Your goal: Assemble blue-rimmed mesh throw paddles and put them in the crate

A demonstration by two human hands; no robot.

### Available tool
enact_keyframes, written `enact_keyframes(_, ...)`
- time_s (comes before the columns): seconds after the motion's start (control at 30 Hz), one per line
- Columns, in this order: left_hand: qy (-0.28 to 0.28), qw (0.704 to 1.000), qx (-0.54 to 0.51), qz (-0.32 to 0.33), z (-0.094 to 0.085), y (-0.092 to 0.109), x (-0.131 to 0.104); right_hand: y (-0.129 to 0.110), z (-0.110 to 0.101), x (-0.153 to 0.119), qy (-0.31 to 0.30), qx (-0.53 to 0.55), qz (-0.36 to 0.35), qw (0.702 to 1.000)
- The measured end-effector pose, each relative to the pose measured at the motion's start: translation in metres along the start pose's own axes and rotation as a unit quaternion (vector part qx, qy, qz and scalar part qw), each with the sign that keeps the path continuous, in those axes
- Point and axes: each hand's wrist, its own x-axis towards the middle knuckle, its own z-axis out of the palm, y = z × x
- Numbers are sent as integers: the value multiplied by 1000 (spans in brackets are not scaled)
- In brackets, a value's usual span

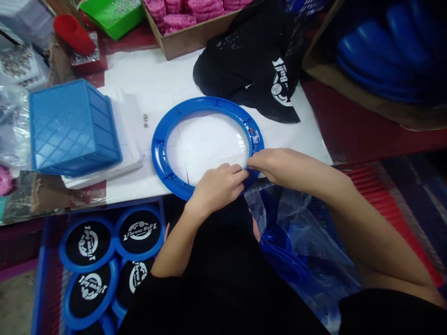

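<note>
A large blue plastic ring (161, 153) lies on the white sheet at the middle of the table, the sheet showing through its opening. My left hand (223, 186) is closed at the ring's near right edge, its fingertips on the rim. Close beside it, my right hand (270, 163) is closed too, the fingers pinched against the same part of the rim. Whatever small piece may be between the fingers is hidden. A small shiny item (254, 137) sits in the ring's channel on the right. Two small metal discs (145, 121) rest left of the ring.
Black printed fabric (244, 60) lies behind the ring. A blue basket (73, 130) stands at left, near a red cup (75, 35) and a green tray (111, 18). Behind is a carton of pink parts (195, 39). Finished-looking black discs with blue rims (139, 232) fill a crate below left.
</note>
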Motion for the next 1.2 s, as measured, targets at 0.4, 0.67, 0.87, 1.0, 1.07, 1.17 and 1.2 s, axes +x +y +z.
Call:
enact_keyframes(0.4,21,998,53,16,4,1,0,-40,5,-4,87,-234,-20,968)
enact_keyframes(0.67,18,985,70,-160,5,52,4,-25,-1,-4,18,-108,101,989)
enact_keyframes(0.87,67,971,87,-211,16,69,7,-43,-7,-2,21,-110,141,984)
enact_keyframes(1.0,71,975,114,-177,20,64,0,-27,-9,5,32,-65,150,986)
enact_keyframes(1.07,72,976,124,-164,21,61,-3,-10,-9,10,40,6,114,993)
enact_keyframes(1.17,70,978,125,-149,21,56,-7,15,-9,17,27,139,47,989)
enact_keyframes(1.2,69,979,124,-144,21,55,-8,22,-8,18,19,175,34,984)
